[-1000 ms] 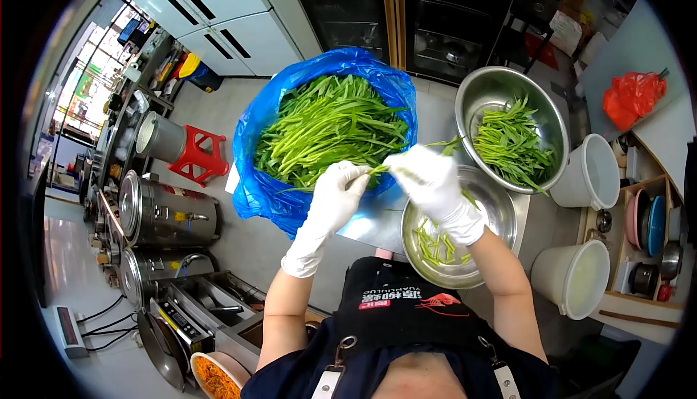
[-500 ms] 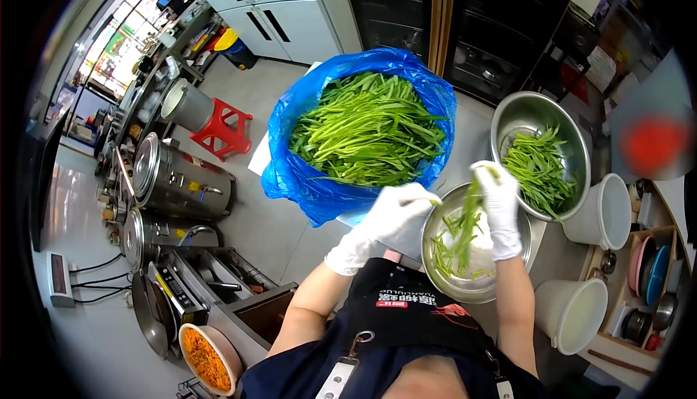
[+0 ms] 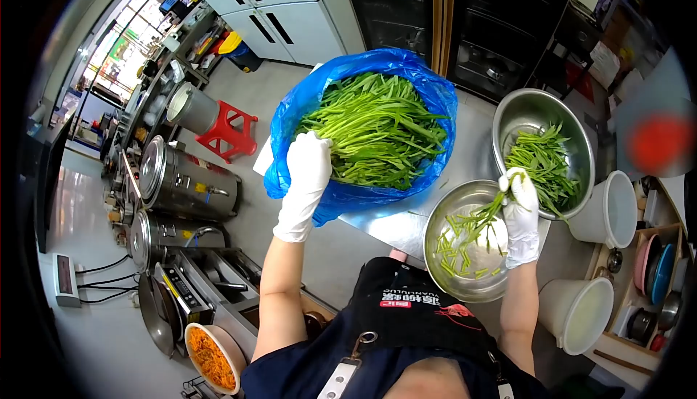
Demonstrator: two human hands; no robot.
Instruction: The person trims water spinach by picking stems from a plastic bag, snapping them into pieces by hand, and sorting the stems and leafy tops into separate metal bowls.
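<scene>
White gloves cover both hands. My left hand is at the left side of the heap of long green vegetables in the blue plastic bag, fingers bent against the stems; whether they grip one is hidden. My right hand is closed on a few leafy green stems, which hang over the shallow steel bowl. Short cut-looking stem pieces lie in that bowl. Behind it, the deeper steel bowl holds leafy greens.
The bag and bowls stand on a metal table. Two white buckets are at the right. To the left are a red stool, large steel pots and a bowl of orange shreds.
My left hand has moved from beside the shallow bowl to the left part of the heap. My right hand, still holding stems, has shifted slightly right and down.
</scene>
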